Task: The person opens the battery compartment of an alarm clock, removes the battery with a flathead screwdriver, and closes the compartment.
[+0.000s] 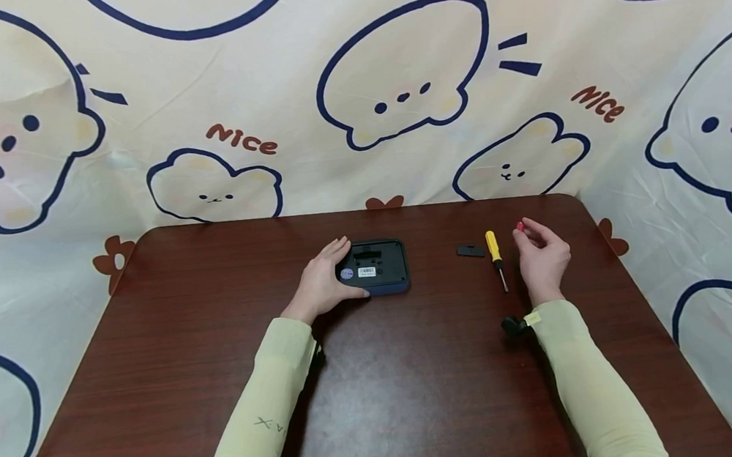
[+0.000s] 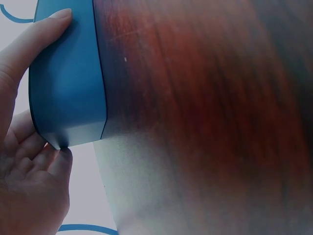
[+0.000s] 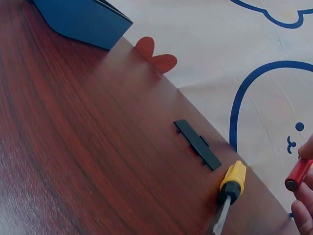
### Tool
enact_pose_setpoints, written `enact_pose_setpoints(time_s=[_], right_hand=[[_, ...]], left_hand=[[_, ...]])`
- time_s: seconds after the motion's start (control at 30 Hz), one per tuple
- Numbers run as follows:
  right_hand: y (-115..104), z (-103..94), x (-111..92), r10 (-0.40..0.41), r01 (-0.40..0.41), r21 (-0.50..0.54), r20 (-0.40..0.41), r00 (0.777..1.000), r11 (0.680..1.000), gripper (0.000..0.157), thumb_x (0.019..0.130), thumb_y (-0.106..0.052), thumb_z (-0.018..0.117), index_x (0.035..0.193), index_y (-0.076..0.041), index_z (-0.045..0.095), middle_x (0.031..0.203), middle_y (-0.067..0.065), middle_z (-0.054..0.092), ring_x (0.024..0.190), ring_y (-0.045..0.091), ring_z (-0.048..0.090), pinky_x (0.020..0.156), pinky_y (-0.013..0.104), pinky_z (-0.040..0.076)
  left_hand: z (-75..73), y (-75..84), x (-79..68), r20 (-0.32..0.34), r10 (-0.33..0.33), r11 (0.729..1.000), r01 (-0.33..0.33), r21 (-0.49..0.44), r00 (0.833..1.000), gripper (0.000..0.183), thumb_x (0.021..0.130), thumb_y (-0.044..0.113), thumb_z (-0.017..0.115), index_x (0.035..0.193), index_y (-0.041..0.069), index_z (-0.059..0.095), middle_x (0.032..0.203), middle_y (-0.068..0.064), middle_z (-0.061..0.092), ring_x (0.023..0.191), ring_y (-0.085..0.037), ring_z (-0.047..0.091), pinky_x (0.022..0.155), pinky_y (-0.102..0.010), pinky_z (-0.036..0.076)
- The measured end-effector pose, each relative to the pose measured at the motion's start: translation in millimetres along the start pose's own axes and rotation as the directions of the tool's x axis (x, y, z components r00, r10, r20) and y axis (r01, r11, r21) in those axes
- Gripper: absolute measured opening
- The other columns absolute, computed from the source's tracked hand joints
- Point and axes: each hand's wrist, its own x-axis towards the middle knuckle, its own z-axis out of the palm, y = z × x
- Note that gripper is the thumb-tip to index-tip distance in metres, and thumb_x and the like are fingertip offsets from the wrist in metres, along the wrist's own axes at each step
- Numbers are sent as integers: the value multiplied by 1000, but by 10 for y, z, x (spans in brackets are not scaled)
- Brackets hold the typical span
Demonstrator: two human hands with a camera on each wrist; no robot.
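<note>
A dark blue device [image 1: 385, 280] with a black face stands at the table's far middle. Its face, turned up, bears a small recess and two stickers. My left hand [image 1: 325, 282] holds its left end, thumb along the near side and fingers at the far corner. In the left wrist view the thumb lies on the device's blue side [image 2: 73, 83]. Off to the right, my right hand [image 1: 543, 259] pinches a small red battery [image 3: 299, 175] above the table. A yellow-handled screwdriver [image 1: 494, 249] lies just left of that hand, beside a flat black battery cover [image 1: 470, 251].
The brown wooden table [image 1: 383, 403] runs back to a patterned cloth [image 1: 299, 80] that hangs behind it and on both sides. The screwdriver's metal tip points toward the near edge. A black wrist camera [image 1: 514, 327] sits at the right cuff.
</note>
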Motion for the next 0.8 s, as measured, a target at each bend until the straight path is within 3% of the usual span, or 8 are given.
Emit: enact_pose_setpoints(time_s=[0.37, 0.8], right_hand=[[119, -26, 57, 19, -19, -90, 0, 1000, 996, 32, 80, -32, 74, 109, -19, 73, 101, 1, 69, 85, 7, 60, 70, 16, 47], [113, -33, 93, 42, -29, -231, 51, 998, 972, 38, 82, -38, 71, 114, -17, 71, 102, 0, 69, 86, 7, 60, 73, 19, 44]], left_hand=[[8, -3, 3, 5, -4, 1000, 4, -4, 1000, 105, 62, 49, 83, 147, 11, 33, 152, 0, 24, 139, -15, 15, 105, -55, 19], [1, 4, 3, 8, -17, 1000, 17, 7, 1000, 106, 62, 50, 83, 147, 12, 33, 152, 3, 23, 139, -14, 14, 106, -52, 20]])
